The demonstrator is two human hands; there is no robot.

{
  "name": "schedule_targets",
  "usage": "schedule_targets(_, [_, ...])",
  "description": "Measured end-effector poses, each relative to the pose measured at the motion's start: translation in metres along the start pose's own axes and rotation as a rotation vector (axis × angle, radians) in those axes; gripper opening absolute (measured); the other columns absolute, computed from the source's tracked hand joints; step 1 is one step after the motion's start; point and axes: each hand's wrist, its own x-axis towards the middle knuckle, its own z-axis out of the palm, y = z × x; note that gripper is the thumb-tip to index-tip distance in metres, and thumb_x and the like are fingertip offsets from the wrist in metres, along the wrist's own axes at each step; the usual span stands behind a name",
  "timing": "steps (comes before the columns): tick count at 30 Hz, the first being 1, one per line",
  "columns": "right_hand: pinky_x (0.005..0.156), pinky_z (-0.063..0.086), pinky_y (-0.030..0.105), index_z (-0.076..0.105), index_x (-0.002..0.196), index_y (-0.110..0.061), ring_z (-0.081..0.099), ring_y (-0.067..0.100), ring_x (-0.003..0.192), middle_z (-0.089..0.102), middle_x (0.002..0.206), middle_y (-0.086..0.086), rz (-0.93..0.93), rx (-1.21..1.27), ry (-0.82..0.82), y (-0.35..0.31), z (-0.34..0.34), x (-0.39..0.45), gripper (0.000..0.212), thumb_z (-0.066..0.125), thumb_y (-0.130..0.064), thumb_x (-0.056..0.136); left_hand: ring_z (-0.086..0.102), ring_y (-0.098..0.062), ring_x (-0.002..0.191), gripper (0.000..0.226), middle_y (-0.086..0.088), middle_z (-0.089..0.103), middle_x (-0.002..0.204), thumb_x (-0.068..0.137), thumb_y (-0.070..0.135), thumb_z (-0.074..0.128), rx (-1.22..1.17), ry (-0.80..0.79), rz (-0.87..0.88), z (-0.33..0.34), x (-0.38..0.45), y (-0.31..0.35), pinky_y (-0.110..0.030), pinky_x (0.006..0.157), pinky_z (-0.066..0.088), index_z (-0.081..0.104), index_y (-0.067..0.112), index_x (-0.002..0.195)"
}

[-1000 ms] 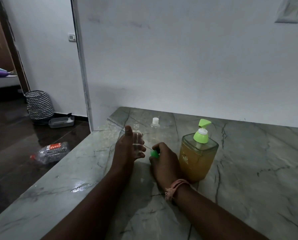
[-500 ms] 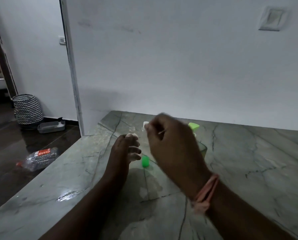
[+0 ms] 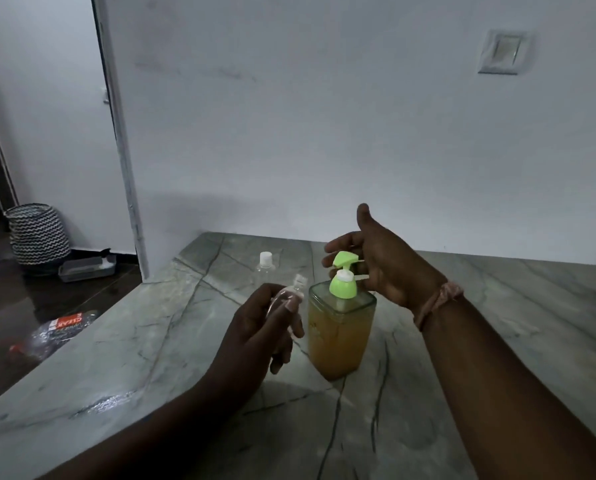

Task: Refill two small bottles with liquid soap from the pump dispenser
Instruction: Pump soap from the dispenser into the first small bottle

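Red label [image 3: 67, 322], apparently "CLEAR", on floor bottle [image 3: 47, 336]

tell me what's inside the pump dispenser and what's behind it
Inside the pump dispenser is amber liquid soap, filling most of the clear body. Behind it the right hand hovers open by the green pump head; the marble counter directly behind is covered.

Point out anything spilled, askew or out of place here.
A wet, shiny patch lies on the counter near its left edge, like a spill. A crushed plastic bottle lies on the floor. The small bottle in the left hand tilts toward the dispenser, which fits the refill.
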Motion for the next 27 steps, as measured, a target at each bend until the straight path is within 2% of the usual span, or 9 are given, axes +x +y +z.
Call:
schedule_targets(5, [0.069,0.044,0.037,0.071,0.102,-0.011,0.059,0.030,0.086,0.073,0.101,0.014,0.167,-0.235,-0.063,-0.031,0.006,0.000,0.084,0.028,-0.080,0.084,0.049,-0.021,0.056,0.017,-0.017,0.063,0.081,0.094,0.033,0.059,0.013,0.027,0.057,0.019,0.012,0.003,-0.026,0.044,0.040,0.065,0.022,0.107])
schedule_targets(7, [0.073,0.047,0.039,0.074,0.095,-0.013,0.059,0.030,0.085,0.070,0.095,0.010,0.182,-0.377,-0.067,-0.038,0.018,-0.002,0.079,0.030,-0.078,0.086,0.050,-0.020,0.057,0.020,-0.016,0.063,0.080,0.093,0.032,0.061,-0.011,0.068,0.076,0.021,0.012,0.001,-0.025,0.044,0.040,0.067,0.021,0.109])
schedule_targets(11, [0.089,0.052,0.048,0.076,0.091,-0.015,0.061,0.031,0.097,0.064,0.107,0.009,0.128,-0.728,-0.008,-0.042,0.038,0.000,0.066,0.029,-0.062,0.096,0.050,-0.019,0.054,0.027,-0.008,0.066,0.076,0.088,0.042,0.064,-0.036,0.066,0.103,0.021,0.011,0.003,-0.027,0.042,0.040,0.071,0.028,0.110])
schedule_targets(13, [0.090,0.050,0.043,0.076,0.087,-0.013,0.059,0.030,0.096,0.063,0.109,0.011,0.165,-0.676,-0.016,-0.038,0.040,0.004,0.064,0.032,-0.058,0.097,0.049,-0.019,0.052,0.030,-0.008,0.066,0.075,0.087,0.044,0.063,-0.031,0.043,0.105,0.018,0.010,0.002,-0.027,0.041,0.039,0.071,0.027,0.110])
schedule_targets(16, [0.084,0.047,0.040,0.075,0.088,-0.003,0.056,0.031,0.091,0.063,0.107,0.020,0.300,-0.336,-0.164,-0.029,0.028,0.009,0.061,0.037,-0.050,0.098,0.047,-0.020,0.052,0.034,-0.013,0.066,0.080,0.090,0.038,0.058,-0.041,-0.041,0.128,0.011,0.009,-0.001,-0.025,0.044,0.038,0.066,0.022,0.119])
schedule_targets(19, [0.064,0.051,0.027,0.068,0.097,0.003,0.061,0.025,0.067,0.065,0.087,0.018,0.331,-0.190,-0.181,-0.027,0.024,0.008,0.050,0.039,-0.038,0.100,0.043,-0.026,0.052,0.036,-0.020,0.064,0.084,0.088,0.031,0.056,-0.137,-0.058,0.128,0.007,0.011,0.000,-0.026,0.045,0.036,0.059,0.017,0.121])
schedule_targets(21, [0.055,0.050,0.024,0.066,0.090,0.003,0.060,0.021,0.057,0.064,0.078,0.015,0.321,-0.185,-0.177,-0.028,0.026,0.006,0.048,0.041,-0.037,0.100,0.044,-0.025,0.051,0.033,-0.022,0.065,0.084,0.086,0.031,0.058,-0.156,-0.061,0.142,0.007,0.013,0.003,-0.028,0.045,0.036,0.059,0.018,0.116])
schedule_targets(23, [0.061,0.050,0.026,0.068,0.085,0.001,0.061,0.022,0.060,0.067,0.079,0.016,0.302,-0.245,-0.170,-0.026,0.027,0.005,0.051,0.042,-0.040,0.099,0.045,-0.023,0.049,0.032,-0.021,0.066,0.083,0.087,0.032,0.059,-0.132,-0.076,0.161,0.006,0.014,0.003,-0.029,0.045,0.038,0.059,0.016,0.115])
schedule_targets(27, [0.075,0.048,0.035,0.071,0.097,0.001,0.061,0.028,0.079,0.069,0.091,0.017,0.275,-0.350,-0.111,-0.023,0.026,0.008,0.056,0.045,-0.048,0.096,0.047,-0.021,0.046,0.033,-0.020,0.068,0.083,0.089,0.034,0.060,-0.078,-0.098,0.187,0.008,0.011,0.002,-0.029,0.044,0.039,0.058,0.016,0.116])
